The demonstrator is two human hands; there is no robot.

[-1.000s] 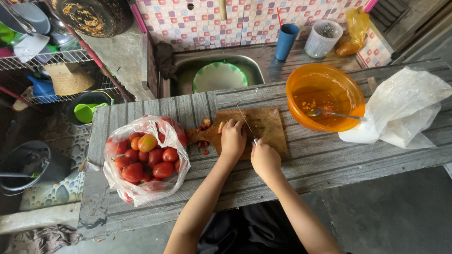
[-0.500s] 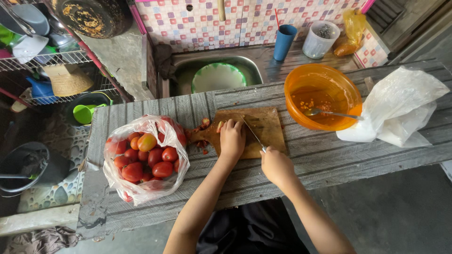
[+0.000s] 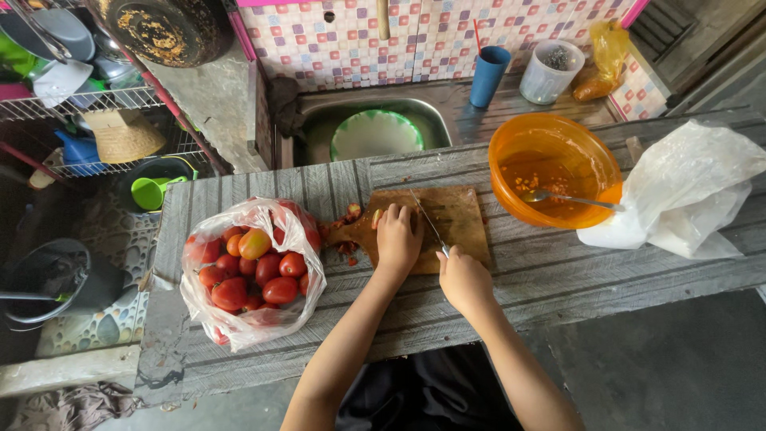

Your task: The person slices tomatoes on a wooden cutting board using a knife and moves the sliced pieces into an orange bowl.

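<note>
From the head camera, looking straight down, a wooden cutting board (image 3: 459,219) lies on a grey plank table (image 3: 558,275), and both of the person's hands work over it. The left hand (image 3: 397,238) rests palm-down on the board's left half, fingers curled over a small piece of tomato (image 3: 376,216) that peeks out at the fingertips — pressed onto it rather than lifting it. The right hand (image 3: 463,279) sits at the board's near edge, clenched around the handle of a knife (image 3: 429,223); the thin blade runs up and to the left across the board, just beside the left hand's fingers. Red scraps and juice (image 3: 345,239) lie at the board's left end, by its handle. Left of that, touching the scraps, a clear plastic bag (image 3: 239,319) stands open, full of red tomatoes (image 3: 263,271), one of them yellowish. To the right of the board, an orange bowl (image 3: 558,132) holds orange liquid with bits in it and a metal spoon (image 3: 570,198) leaning over its rim — beside it lies a crumpled white plastic bag (image 3: 686,195). Behind the table a steel sink (image 3: 319,120) holds a white plate with a green rim (image 3: 377,133), and a blue cup (image 3: 487,76) and a clear container (image 3: 548,72) stand on the counter to its right.
</note>
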